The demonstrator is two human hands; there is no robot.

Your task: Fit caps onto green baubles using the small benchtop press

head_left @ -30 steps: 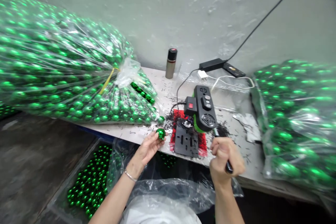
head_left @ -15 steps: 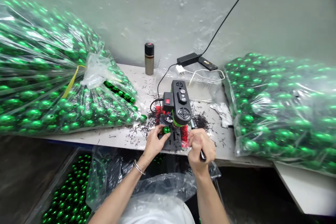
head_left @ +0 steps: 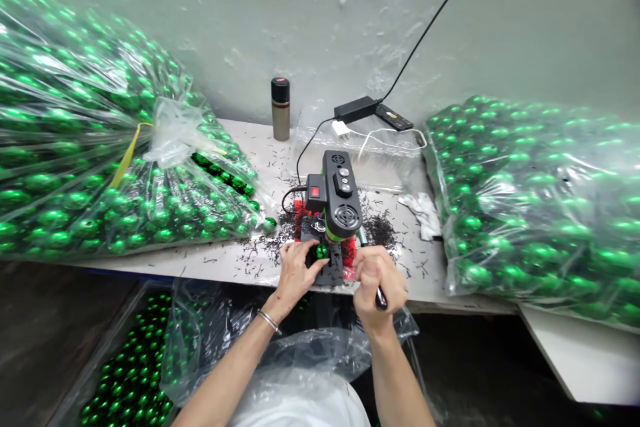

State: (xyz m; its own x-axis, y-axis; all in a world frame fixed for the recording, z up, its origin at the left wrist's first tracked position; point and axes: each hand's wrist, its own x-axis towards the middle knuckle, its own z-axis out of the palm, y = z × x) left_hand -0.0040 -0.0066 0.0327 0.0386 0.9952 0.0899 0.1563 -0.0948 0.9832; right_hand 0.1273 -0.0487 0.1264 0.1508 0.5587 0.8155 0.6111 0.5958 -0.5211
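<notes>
One left hand [head_left: 296,271] pinches one green ball [head_left: 322,251]; one right hand [head_left: 379,283] closes round one machine's [head_left: 343,197] single black handle [head_left: 381,299].

The machine [head_left: 343,192] blocks the table's [head_left: 255,140] middle. A hand could pass between the bottle [head_left: 281,113] and left bag [head_left: 100,153].
</notes>
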